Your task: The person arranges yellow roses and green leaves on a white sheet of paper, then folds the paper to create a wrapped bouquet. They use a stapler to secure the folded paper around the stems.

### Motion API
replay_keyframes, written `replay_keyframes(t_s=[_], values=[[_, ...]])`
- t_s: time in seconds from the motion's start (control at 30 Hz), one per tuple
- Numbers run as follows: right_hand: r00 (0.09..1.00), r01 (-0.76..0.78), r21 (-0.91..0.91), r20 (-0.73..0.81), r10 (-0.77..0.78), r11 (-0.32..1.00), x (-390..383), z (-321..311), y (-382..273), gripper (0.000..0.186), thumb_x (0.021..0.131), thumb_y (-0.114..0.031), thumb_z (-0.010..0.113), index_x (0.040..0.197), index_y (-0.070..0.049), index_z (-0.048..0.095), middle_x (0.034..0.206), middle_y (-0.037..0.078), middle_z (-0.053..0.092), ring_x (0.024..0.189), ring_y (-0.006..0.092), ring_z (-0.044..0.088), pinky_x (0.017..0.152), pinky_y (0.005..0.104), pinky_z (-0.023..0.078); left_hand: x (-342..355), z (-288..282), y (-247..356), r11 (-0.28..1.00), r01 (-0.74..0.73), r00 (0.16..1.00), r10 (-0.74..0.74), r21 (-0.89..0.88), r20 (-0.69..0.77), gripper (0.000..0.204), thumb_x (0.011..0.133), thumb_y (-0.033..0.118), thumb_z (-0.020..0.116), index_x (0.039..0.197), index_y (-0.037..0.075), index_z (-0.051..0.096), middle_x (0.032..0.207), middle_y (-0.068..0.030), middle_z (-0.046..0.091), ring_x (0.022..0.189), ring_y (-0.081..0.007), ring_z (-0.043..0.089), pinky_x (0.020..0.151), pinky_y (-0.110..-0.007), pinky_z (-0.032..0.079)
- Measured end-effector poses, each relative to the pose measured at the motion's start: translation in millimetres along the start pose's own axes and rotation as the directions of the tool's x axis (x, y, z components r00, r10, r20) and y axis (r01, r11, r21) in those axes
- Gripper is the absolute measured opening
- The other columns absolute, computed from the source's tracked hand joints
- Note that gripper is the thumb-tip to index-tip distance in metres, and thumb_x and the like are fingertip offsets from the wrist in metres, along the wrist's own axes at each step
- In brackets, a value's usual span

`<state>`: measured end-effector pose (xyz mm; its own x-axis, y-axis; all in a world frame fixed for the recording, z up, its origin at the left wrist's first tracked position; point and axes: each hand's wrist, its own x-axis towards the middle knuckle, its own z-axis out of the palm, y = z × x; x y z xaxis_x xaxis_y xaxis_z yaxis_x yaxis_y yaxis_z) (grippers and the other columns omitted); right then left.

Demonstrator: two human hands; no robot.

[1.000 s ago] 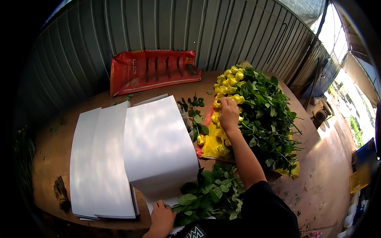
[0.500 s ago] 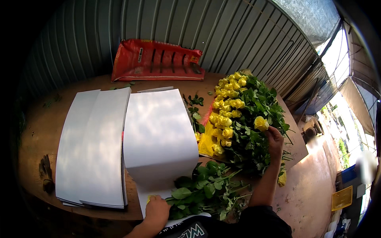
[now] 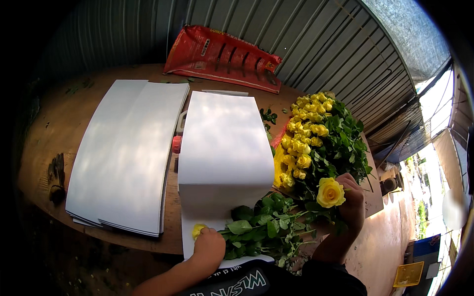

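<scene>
- We hold one yellow rose (image 3: 331, 192) to the right of the bent white sheet (image 3: 224, 138), its open bloom facing us; our right hand (image 3: 351, 202) is closed behind that bloom, gripping its stem.
- We count one more yellow bloom (image 3: 199, 230) over the bent white sheet's near end, at the fingertips of our left hand (image 3: 210, 244); those fingers are curled, but we cannot tell whether they grip the bloom or only rest against it.
- We see one leafy bunch (image 3: 266, 227) reaching from our left hand out past the bent white sheet's right edge; it covers part of the near end, and its stems overlap too much for us to count.
- We have one heap of yellow roses (image 3: 306, 133) right of the bent white sheet, well over a dozen heads, too crowded for an exact number.
- We find one stack of white sheets (image 3: 128, 158) just left of the bent white sheet, and one red cap (image 3: 176, 144) between them; the bent sheet hides whatever lies beneath.
- We note one red bag (image 3: 222, 59) beyond the bent white sheet, dark gloves (image 3: 57, 177) far to its left, number unclear, and one yellow crate (image 3: 409, 274) well off to its right.
</scene>
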<state>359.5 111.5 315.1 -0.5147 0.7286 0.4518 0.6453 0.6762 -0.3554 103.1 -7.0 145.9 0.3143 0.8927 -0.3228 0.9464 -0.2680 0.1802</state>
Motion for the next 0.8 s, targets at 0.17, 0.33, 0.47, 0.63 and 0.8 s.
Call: replay_keyframes(t_s=[0.17, 0.33, 0.47, 0.63, 0.8], values=[[0.947, 0.099, 0.061, 0.302, -0.113, 0.993, 19, 52, -38, 0.015, 0.063, 0.002, 0.059, 0.075, -0.001, 0.053, 0.069, 0.010, 0.053, 0.067, 0.0274, 0.052, 0.058, 0.0330, 0.043, -1, 4, 0, 0.999, 0.045, 0.999, -0.045, -0.008, -0.014, 0.026, 0.078, 0.023, 0.051, 0.080, -0.001, 0.061, 0.082, -0.0146, 0.055, 0.081, -0.0251, 0.051, 0.067, -0.030, 0.043], [0.877, -0.453, -0.009, 0.173, 0.448, 0.891, 10, 18, -21, 0.013, 0.080, -0.003, 0.049, 0.092, 0.000, 0.047, 0.078, 0.015, 0.051, 0.075, 0.0337, 0.052, 0.063, 0.0369, 0.042, -2, 0, 0, 1.000, 0.029, 1.000, -0.029, 0.007, 0.008, 0.031, 0.082, 0.029, 0.051, 0.080, 0.000, 0.060, 0.081, -0.0138, 0.054, 0.081, -0.0248, 0.049, 0.069, -0.031, 0.042], [0.951, -0.308, -0.404, -0.096, 0.295, 0.861, 23, 5, 22, 0.016, 0.079, 0.000, 0.045, 0.093, -0.003, 0.051, 0.087, 0.011, 0.052, 0.084, 0.0295, 0.051, 0.076, 0.0378, 0.039, -1, -4, 0, 1.000, 0.002, 1.000, -0.002, 0.015, -0.004, 0.030, 0.081, 0.028, 0.052, 0.080, -0.001, 0.060, 0.082, -0.0140, 0.053, 0.081, -0.0256, 0.049, 0.069, -0.031, 0.043], [0.999, 0.042, -0.682, 0.010, -0.047, 0.730, 77, 38, 63, 0.010, 0.073, -0.003, 0.048, 0.074, -0.011, 0.055, 0.083, -0.001, 0.054, 0.092, 0.0158, 0.051, 0.100, 0.0465, 0.020, -6, -12, -1, 0.998, 0.046, 0.999, -0.046, -0.050, -0.004, 0.031, 0.080, 0.029, 0.054, 0.081, -0.002, 0.060, 0.084, -0.0141, 0.053, 0.085, -0.0268, 0.049, 0.069, -0.032, 0.044], [0.945, 0.324, -0.508, 0.210, -0.250, 0.798, 108, 118, 157, 0.011, 0.075, -0.009, 0.049, 0.074, -0.013, 0.059, 0.096, -0.002, 0.056, 0.110, 0.0163, 0.044, 0.101, 0.0494, 0.019, 2, -18, 3, 0.998, 0.025, 1.000, -0.025, -0.050, 0.003, 0.033, 0.079, 0.030, 0.056, 0.082, -0.002, 0.060, 0.085, -0.0143, 0.053, 0.088, -0.0278, 0.049, 0.069, -0.034, 0.045]])
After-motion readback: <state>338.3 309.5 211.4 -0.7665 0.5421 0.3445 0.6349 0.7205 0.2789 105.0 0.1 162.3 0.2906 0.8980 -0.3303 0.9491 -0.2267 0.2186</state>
